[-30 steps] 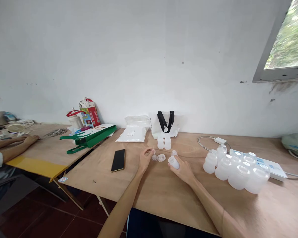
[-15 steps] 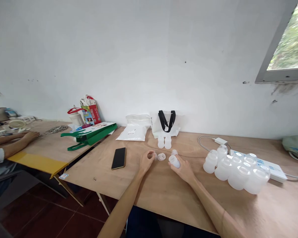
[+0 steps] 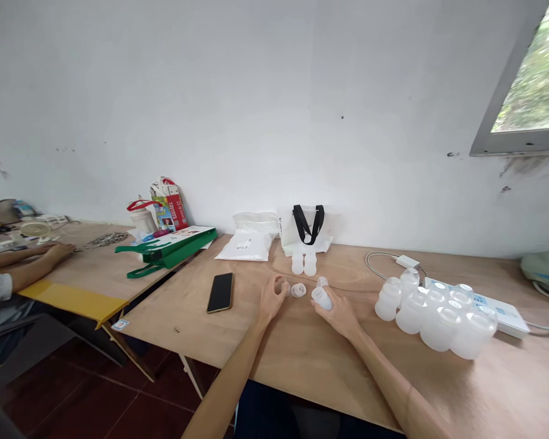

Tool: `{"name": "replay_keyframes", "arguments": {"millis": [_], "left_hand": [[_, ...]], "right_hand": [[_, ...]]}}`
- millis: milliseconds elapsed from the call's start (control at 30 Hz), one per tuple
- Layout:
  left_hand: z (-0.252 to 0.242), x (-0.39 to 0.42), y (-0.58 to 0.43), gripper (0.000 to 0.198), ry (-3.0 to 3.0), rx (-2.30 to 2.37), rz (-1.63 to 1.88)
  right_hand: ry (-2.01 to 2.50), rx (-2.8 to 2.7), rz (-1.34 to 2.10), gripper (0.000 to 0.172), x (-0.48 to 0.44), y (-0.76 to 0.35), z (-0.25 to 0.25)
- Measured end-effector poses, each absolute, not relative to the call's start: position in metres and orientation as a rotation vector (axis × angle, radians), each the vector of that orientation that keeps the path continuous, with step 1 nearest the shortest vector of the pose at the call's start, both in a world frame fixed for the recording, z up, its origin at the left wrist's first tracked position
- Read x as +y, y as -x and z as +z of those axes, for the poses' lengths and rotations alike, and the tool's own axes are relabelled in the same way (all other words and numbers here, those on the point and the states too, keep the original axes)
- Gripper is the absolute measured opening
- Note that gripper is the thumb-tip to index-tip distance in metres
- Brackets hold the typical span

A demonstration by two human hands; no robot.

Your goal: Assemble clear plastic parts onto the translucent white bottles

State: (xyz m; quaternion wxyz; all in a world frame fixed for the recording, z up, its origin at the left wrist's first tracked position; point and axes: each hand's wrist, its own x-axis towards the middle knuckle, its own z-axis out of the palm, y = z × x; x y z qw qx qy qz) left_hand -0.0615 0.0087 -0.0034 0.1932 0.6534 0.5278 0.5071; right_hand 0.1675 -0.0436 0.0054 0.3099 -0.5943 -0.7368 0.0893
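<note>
My right hand (image 3: 339,313) lies on the wooden table (image 3: 302,353) with its fingers wrapped round a small translucent white bottle (image 3: 321,297). My left hand (image 3: 272,297) is curled just left of it, fingertips pinched at a tiny clear part (image 3: 285,288). A small ring-shaped clear cap (image 3: 297,289) lies on the table between my hands. Another small clear piece (image 3: 321,281) stands just behind the held bottle. Two small white bottles (image 3: 303,263) stand upright farther back.
A cluster of several white bottles (image 3: 432,311) sits at the right beside a white device (image 3: 494,308) with a cable. A black phone (image 3: 221,292), white bags (image 3: 249,241) and a black-handled bag (image 3: 306,228) lie behind. Another person's arms (image 3: 25,262) rest on the left table.
My left hand has come down from slightly raised to the table surface by the small clear part. The right hand with the bottle has barely moved; the camera shifted a little.
</note>
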Motion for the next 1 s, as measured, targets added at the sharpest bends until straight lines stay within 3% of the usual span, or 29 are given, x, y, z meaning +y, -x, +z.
{"name": "replay_keyframes", "arguments": {"millis": [133, 267, 367, 700, 933, 1000], "left_hand": [[0.003, -0.008, 0.061, 0.033, -1.951, 1.4, 1.456], [0.013, -0.024, 0.055, 0.048, -2.286, 0.989, 1.158], [0.019, -0.028, 0.048, 0.046, -2.464, 0.812, 0.961], [0.0, -0.021, 0.037, 0.038, -2.4, 1.069, 1.024], [0.004, -0.02, 0.029, 0.033, -2.467, 1.259, 1.272], [0.007, -0.018, 0.028, 0.031, -2.566, 1.418, 1.2]], "right_hand": [[1.662, -1.988, 0.167, 0.028, -0.046, -0.162, 0.008], [1.784, -2.102, 0.039, 0.027, -0.051, -0.153, 0.013], [1.806, -2.149, -0.017, 0.028, -0.055, -0.148, 0.014], [1.787, -2.176, -0.27, 0.026, -0.053, -0.143, 0.0], [1.727, -1.83, -0.138, 0.023, -0.043, -0.156, -0.004], [1.621, -1.603, -0.05, 0.032, -0.036, -0.163, -0.007]]}}
